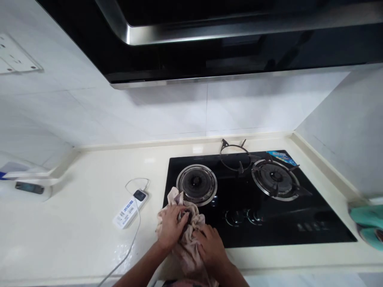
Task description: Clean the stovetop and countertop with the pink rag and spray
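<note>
Both of my hands grip a crumpled pale pink cloth at the front left corner of a black glass gas hob. My left hand is closed over the cloth's top, fingers curled into its folds. My right hand clutches the cloth just to the right. The cloth lies partly on the hob and partly on the cream counter, just in front of the left burner.
The right burner carries its pan support; a second loose pan support lies at the hob's back. Two knobs sit at the hob's front. A white power strip with cable lies left. A range hood hangs overhead. Teal objects are at the right edge.
</note>
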`<action>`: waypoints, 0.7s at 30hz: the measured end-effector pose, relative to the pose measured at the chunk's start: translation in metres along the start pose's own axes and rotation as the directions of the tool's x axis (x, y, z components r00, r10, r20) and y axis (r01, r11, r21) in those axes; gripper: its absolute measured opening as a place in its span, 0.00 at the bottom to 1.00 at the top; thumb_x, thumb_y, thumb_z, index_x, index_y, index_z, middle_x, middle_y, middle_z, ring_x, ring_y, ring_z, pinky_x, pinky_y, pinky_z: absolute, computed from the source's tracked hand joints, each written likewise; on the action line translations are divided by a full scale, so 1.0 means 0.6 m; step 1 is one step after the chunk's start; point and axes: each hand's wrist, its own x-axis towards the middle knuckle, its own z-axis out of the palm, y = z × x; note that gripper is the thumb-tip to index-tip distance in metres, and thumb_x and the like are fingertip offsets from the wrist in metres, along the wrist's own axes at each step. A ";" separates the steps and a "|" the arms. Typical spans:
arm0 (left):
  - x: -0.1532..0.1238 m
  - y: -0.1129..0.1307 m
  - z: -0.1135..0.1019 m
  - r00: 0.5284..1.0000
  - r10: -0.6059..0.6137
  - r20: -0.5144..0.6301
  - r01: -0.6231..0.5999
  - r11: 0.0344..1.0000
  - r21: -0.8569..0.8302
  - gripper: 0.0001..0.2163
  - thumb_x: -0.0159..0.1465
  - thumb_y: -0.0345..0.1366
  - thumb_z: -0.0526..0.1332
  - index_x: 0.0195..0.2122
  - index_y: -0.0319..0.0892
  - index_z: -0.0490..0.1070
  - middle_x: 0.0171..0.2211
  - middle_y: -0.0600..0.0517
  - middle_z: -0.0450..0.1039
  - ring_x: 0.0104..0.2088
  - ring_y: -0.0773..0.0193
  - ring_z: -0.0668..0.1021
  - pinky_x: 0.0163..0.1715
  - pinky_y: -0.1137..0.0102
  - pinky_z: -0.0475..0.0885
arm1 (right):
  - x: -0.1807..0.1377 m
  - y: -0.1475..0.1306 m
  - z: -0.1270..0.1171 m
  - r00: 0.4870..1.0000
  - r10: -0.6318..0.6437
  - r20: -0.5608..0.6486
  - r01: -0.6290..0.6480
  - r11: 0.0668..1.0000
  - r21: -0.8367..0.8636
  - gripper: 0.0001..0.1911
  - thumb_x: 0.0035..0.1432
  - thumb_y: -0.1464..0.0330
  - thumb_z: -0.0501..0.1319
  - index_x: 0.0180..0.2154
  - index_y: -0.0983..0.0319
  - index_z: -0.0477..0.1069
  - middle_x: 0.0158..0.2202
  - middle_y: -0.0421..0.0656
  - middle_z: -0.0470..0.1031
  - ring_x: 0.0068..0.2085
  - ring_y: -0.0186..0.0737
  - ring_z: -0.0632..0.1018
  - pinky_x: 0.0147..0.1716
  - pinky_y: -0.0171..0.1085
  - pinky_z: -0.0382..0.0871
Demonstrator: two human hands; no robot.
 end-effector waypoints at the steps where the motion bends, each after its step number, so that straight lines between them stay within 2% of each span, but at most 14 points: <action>1: 0.009 0.000 0.004 1.000 0.004 -0.002 -0.004 1.000 0.005 0.12 0.72 0.42 0.58 0.47 0.45 0.80 0.45 0.47 0.83 0.50 0.51 0.80 0.52 0.55 0.70 | -0.003 -0.001 -0.001 0.999 0.014 -0.039 -0.013 1.000 0.020 0.22 0.58 0.76 0.60 0.52 0.54 0.77 0.50 0.47 0.77 0.47 0.52 0.77 0.47 0.47 0.69; 5: 0.031 -0.001 0.023 1.000 0.012 0.017 -0.013 0.999 0.048 0.11 0.70 0.41 0.60 0.46 0.45 0.81 0.45 0.46 0.83 0.49 0.51 0.80 0.52 0.55 0.69 | -0.030 0.000 0.005 0.970 0.103 -0.221 -0.052 0.974 0.222 0.26 0.60 0.77 0.56 0.58 0.54 0.73 0.49 0.46 0.77 0.48 0.49 0.77 0.50 0.48 0.73; 7: 0.032 0.003 0.030 1.000 0.012 0.028 -0.014 0.997 0.077 0.11 0.69 0.41 0.62 0.46 0.46 0.81 0.46 0.46 0.83 0.50 0.50 0.79 0.52 0.55 0.68 | -0.044 0.006 0.005 0.951 0.148 -0.270 -0.056 0.945 0.321 0.28 0.61 0.76 0.56 0.61 0.55 0.70 0.50 0.46 0.78 0.49 0.47 0.78 0.52 0.46 0.75; 9: 0.029 0.009 0.033 1.000 0.003 0.027 -0.006 0.994 0.106 0.10 0.68 0.41 0.63 0.45 0.46 0.82 0.47 0.45 0.82 0.51 0.50 0.78 0.54 0.55 0.67 | -0.059 0.019 -0.002 0.954 0.153 -0.259 -0.055 0.936 0.349 0.25 0.62 0.75 0.56 0.60 0.54 0.71 0.49 0.46 0.78 0.49 0.46 0.79 0.50 0.45 0.76; 11: 0.026 0.017 0.034 1.000 -0.019 0.017 0.017 0.991 0.131 0.10 0.67 0.41 0.64 0.44 0.46 0.82 0.46 0.45 0.82 0.51 0.49 0.78 0.54 0.55 0.67 | -0.079 0.043 -0.015 0.974 0.110 -0.200 -0.041 0.947 0.318 0.19 0.63 0.75 0.57 0.53 0.54 0.75 0.45 0.44 0.79 0.45 0.45 0.80 0.47 0.43 0.77; 13: 0.026 0.026 0.035 0.999 -0.051 0.002 0.050 0.988 0.149 0.09 0.68 0.41 0.63 0.41 0.46 0.82 0.44 0.45 0.82 0.50 0.49 0.78 0.54 0.55 0.67 | -0.106 0.077 -0.033 0.990 0.061 -0.126 -0.022 0.957 0.289 0.15 0.64 0.74 0.57 0.48 0.53 0.77 0.42 0.43 0.80 0.42 0.43 0.81 0.44 0.41 0.78; 15: 0.031 0.034 0.039 0.996 -0.087 -0.016 0.088 0.983 0.161 0.10 0.69 0.41 0.61 0.37 0.46 0.81 0.42 0.47 0.82 0.48 0.50 0.79 0.52 0.56 0.67 | -0.138 0.118 -0.053 0.995 0.039 -0.088 -0.011 0.954 0.301 0.14 0.67 0.73 0.57 0.48 0.53 0.77 0.41 0.42 0.80 0.41 0.42 0.82 0.42 0.39 0.79; 18: 0.041 0.040 0.050 0.986 -0.154 -0.058 0.162 0.972 0.173 0.13 0.71 0.42 0.59 0.33 0.46 0.80 0.39 0.48 0.83 0.47 0.51 0.80 0.52 0.56 0.66 | -0.189 0.178 -0.079 0.991 0.072 -0.116 -0.026 0.933 0.359 0.13 0.72 0.69 0.55 0.48 0.53 0.78 0.40 0.42 0.81 0.40 0.40 0.84 0.40 0.36 0.81; 21: 0.048 0.042 0.060 0.968 -0.223 -0.114 0.240 0.955 0.172 0.14 0.72 0.43 0.57 0.36 0.45 0.80 0.40 0.47 0.84 0.48 0.51 0.80 0.53 0.56 0.67 | -0.235 0.219 -0.097 0.986 0.091 -0.140 -0.033 0.929 0.368 0.13 0.73 0.65 0.55 0.46 0.51 0.79 0.38 0.42 0.82 0.36 0.41 0.85 0.37 0.35 0.82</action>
